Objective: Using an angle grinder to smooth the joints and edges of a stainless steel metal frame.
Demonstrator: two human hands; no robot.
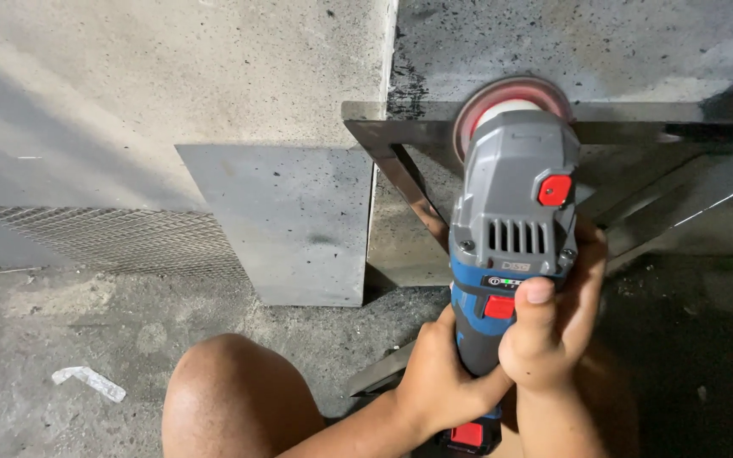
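Head view, looking down. I see both hands wrapped on a grey-and-blue cordless angle grinder w/ red switches (511,229), held nose-forward over the work. Left hand (443,377) is curled shut round the lower blue grip, just above the red battery catch; right hand (553,326) is closed on the grip's right side, thumb laid on top beside the red slide switch. The grinder's reddish flap disc (511,97) sits at the far end, on or just at the upper edge of a dark steel frame of flat bars w/ a diagonal brace (405,182); contact itself I cannot confirm, since the gear head hides the meeting point. The frame leans near a pale concrete wall (171,76). To the left stand a flat grey steel plate (286,220) and, beyond it, a strip of expanded metal mesh (120,242). A bare knee (231,399) fills the lower centre, over a dusty concrete floor (36,331) w/ a scrap of white paper (86,382). Handling, as I judge it: the grinder looks rigid, fairly heavy toward the head, the plastic casing smooth, so the ribbed blue grip is the place to hold, two-handed as shown, fingers kept back from the disc. The disc edge is the fragile and hazardous part. The frame looks stiff, w/ sharp edges.
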